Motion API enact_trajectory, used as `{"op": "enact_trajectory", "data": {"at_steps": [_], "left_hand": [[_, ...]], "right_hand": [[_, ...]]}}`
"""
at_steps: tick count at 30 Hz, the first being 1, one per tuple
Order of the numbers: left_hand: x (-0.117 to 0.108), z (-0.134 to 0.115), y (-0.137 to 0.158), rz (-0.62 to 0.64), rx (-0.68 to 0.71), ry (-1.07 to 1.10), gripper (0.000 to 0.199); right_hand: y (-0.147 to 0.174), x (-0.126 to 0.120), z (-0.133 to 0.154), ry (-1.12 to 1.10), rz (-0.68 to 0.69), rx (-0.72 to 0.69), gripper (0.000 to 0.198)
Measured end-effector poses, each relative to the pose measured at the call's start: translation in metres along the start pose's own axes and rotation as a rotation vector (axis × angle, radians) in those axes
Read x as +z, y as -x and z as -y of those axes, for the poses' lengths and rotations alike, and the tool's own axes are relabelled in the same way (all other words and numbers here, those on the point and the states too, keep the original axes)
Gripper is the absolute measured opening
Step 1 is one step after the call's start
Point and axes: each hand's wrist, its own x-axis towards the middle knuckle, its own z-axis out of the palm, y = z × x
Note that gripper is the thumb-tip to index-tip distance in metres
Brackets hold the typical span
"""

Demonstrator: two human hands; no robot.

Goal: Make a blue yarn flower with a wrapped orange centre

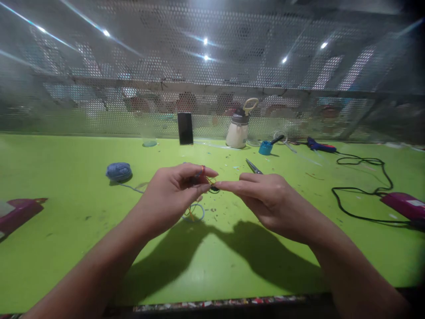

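Observation:
Above the middle of the table, my left hand (177,188) is closed in a pinch on a small black piece (214,189) with thin yellow thread (211,180) around it. An orange-red band circles one of its fingers. My right hand (265,190) reaches in from the other side, its fingers pressed together and the index fingertip at the black piece; whatever it pinches is hidden. Blue yarn (198,212) loops below my left hand. A blue-grey ball of yarn (118,171) lies to the left, its strand running toward that hand. Beyond my right hand, scissors (254,166) show partly.
At the back stand a dark phone (185,128), a pale bottle (237,130) and a small blue pot (265,147). A glue gun (321,145) and a magenta device (403,206) with black cord lie right. Another magenta object (21,212) is at left. Perforated metal closes the back.

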Motion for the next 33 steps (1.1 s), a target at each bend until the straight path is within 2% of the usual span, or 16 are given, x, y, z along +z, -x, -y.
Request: {"op": "enact_trajectory", "data": {"at_steps": [4, 10, 13, 15, 17, 20, 23, 24, 26, 29, 31, 33], "left_hand": [[0.004, 0.002, 0.001, -0.041, 0.175, -0.263, 0.017], [0.008, 0.004, 0.0, -0.051, 0.332, -0.477, 0.016], [0.01, 0.007, 0.002, -0.08, 0.445, -0.61, 0.018], [0.013, 0.009, 0.004, -0.109, 0.512, -0.692, 0.02], [0.016, 0.01, 0.006, -0.143, 0.55, -0.759, 0.023], [0.02, 0.013, 0.007, -0.217, 0.555, -0.806, 0.024], [0.023, 0.013, 0.007, -0.273, 0.499, -0.686, 0.023], [0.023, 0.012, 0.006, -0.276, 0.448, -0.59, 0.023], [0.022, 0.01, 0.004, -0.251, 0.264, -0.303, 0.026], [0.014, 0.006, -0.001, -0.155, -0.045, 0.174, 0.037], [0.007, 0.005, -0.004, -0.061, -0.144, 0.359, 0.038], [-0.001, 0.005, -0.006, 0.033, -0.195, 0.435, 0.035]], "right_hand": [[0.002, 0.005, 0.0, 0.124, 0.03, 0.03, 0.045], [0.002, 0.011, 0.0, 0.276, 0.018, 0.016, 0.046], [0.001, 0.013, 0.002, 0.275, -0.012, 0.027, 0.048], [-0.001, 0.017, 0.004, 0.204, -0.047, 0.066, 0.047], [-0.004, 0.022, 0.006, 0.031, -0.102, 0.13, 0.041], [-0.01, 0.033, 0.011, -0.459, -0.225, 0.349, 0.027], [-0.015, 0.045, 0.017, -0.972, -0.286, 0.649, 0.024], [-0.016, 0.048, 0.018, -1.088, -0.301, 0.7, 0.026], [-0.017, 0.053, 0.019, -1.212, -0.347, 0.711, 0.027], [-0.016, 0.052, 0.015, -1.177, -0.382, 0.622, 0.024], [-0.013, 0.047, 0.011, -1.033, -0.35, 0.522, 0.022], [-0.011, 0.041, 0.006, -0.821, -0.313, 0.371, 0.023]]}}
